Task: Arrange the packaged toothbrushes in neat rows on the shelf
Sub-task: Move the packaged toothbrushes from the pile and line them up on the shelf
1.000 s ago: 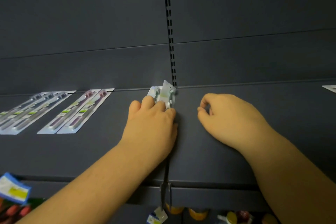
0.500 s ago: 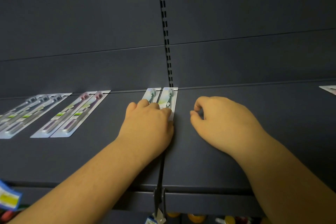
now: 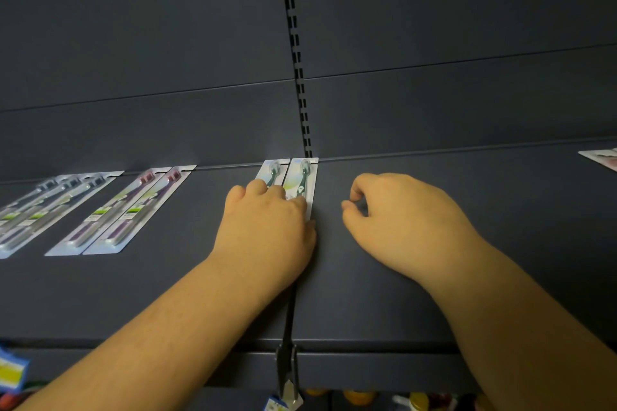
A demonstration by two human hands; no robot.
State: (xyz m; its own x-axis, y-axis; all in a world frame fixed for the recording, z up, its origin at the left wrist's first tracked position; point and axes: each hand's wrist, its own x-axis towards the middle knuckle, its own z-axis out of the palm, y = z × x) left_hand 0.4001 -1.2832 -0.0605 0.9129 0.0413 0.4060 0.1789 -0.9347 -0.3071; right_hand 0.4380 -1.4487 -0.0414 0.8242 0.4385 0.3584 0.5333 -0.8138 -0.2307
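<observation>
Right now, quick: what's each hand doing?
Left hand: open, fingers pressing flat on the two green toothbrush packs.
Right hand: fingers curled, holding nothing, resting on the shelf.

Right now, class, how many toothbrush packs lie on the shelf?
8 at least: three grey packs far left, two maroon packs, two green packs under the left hand, one pack cut off far right.
</observation>
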